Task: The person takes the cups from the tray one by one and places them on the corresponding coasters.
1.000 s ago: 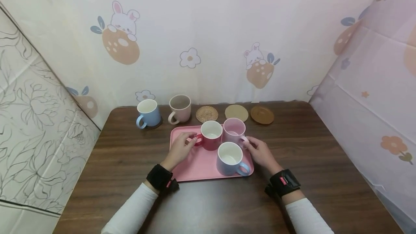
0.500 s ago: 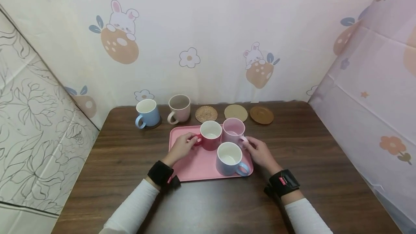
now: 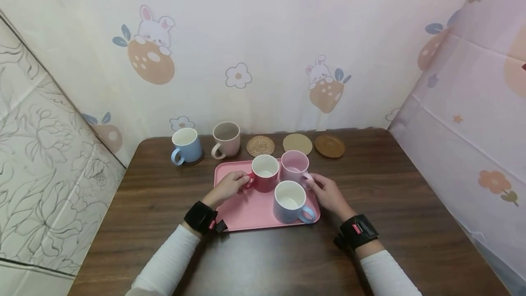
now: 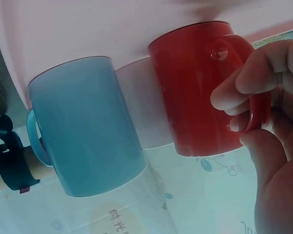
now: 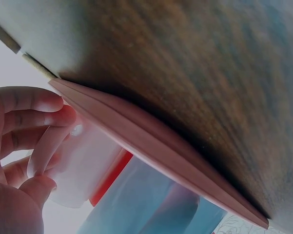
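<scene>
Five mugs [image 3: 265, 173], three bare coasters [image 3: 297, 143], one pink tray [image 3: 246, 209], two hands [image 3: 225, 187].

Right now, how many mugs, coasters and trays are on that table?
Mugs: 5: red, pink, pale blue, blue, beige.
Coasters: 4 seen: woven, tan, brown, dark one under the blue mug.
Trays: 1.
Total: 10.

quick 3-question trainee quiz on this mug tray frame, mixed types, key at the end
1. True or false: the left hand holds the red mug by its handle.
2. How many mugs stand on the pink tray?
3. Which mug's handle does the right hand pinch? A) light blue mug B) pink mug C) beige mug

Key: 1 true; 2 three; 3 B.
</scene>
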`<state>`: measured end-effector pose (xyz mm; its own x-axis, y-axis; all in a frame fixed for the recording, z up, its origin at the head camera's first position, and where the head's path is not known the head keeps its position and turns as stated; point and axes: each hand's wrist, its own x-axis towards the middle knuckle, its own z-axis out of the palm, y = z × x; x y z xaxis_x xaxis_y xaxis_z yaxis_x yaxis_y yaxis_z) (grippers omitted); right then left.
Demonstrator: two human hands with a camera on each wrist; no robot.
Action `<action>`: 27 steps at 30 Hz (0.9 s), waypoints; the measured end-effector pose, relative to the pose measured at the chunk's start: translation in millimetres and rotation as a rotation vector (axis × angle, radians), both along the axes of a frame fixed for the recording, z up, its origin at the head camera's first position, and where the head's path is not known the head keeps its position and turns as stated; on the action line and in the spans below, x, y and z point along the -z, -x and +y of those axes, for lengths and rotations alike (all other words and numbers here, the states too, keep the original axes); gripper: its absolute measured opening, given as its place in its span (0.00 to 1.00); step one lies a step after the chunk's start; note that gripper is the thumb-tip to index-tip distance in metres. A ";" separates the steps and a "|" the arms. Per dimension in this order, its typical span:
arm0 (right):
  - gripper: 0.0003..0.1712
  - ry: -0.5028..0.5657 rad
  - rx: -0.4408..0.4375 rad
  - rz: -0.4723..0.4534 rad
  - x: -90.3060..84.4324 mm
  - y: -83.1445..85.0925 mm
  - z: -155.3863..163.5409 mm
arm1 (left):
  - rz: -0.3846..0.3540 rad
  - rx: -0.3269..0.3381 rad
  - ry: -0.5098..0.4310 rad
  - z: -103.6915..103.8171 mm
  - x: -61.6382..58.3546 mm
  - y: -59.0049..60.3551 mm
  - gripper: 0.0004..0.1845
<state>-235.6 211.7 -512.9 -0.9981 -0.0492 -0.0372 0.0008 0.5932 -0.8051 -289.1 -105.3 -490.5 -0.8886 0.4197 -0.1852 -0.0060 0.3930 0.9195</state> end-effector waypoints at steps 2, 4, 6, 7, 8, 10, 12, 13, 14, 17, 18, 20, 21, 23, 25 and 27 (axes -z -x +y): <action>0.23 -0.008 -0.001 0.011 -2.4 1.2 1.3 | 0.001 0.007 -0.015 1.7 -0.6 0.8 0.14; 0.24 -0.013 -0.002 0.014 -4.5 2.5 3.0 | 0.004 0.016 -0.027 3.2 -1.9 1.9 0.15; 0.24 -0.014 0.001 0.013 -6.4 3.7 4.9 | 0.012 0.022 -0.037 4.5 -3.2 3.6 0.15; 0.24 -0.015 0.003 0.012 -7.0 4.3 6.0 | 0.019 0.023 -0.044 4.8 -3.8 4.7 0.15; 0.24 -0.018 0.003 0.010 -7.6 4.8 7.1 | 0.027 0.023 -0.047 5.0 -4.9 5.8 0.15; 0.24 -0.024 0.004 0.009 -8.7 5.8 9.1 | 0.046 0.020 -0.055 5.0 -7.8 7.9 0.15; 0.24 -0.026 0.010 0.009 -9.9 6.5 10.5 | 0.070 0.016 -0.061 4.5 -11.3 10.1 0.15; 0.24 -0.027 0.014 0.009 -10.5 6.7 10.9 | 0.079 0.014 -0.064 4.1 -13.3 11.5 0.15; 0.24 -0.030 0.013 0.014 -11.3 6.8 11.0 | 0.081 0.010 -0.068 3.6 -15.4 12.9 0.15; 0.22 -0.033 0.022 0.025 -11.6 5.6 9.0 | 0.074 -0.005 -0.071 0.9 -22.4 17.0 0.15; 0.22 -0.032 0.020 0.028 -11.1 4.6 7.8 | 0.068 -0.014 -0.069 -0.2 -23.7 18.8 0.15; 0.21 -0.029 0.024 0.026 -8.5 2.8 4.7 | 0.062 -0.018 -0.059 -3.0 -28.2 22.1 0.15; 0.21 -0.022 0.029 0.023 -6.9 1.7 2.7 | 0.061 -0.022 -0.052 -4.4 -31.0 23.4 0.15; 0.20 -0.009 0.027 0.022 -3.4 -0.4 -0.7 | 0.062 -0.026 -0.050 -6.3 -34.3 27.0 0.15; 0.20 0.002 0.031 0.012 -0.5 -2.6 -3.3 | 0.059 -0.030 -0.053 -6.6 -37.1 31.2 0.15; 0.20 0.005 0.029 0.008 1.3 -5.6 -3.6 | 0.043 -0.041 -0.075 -3.6 -37.4 36.0 0.14</action>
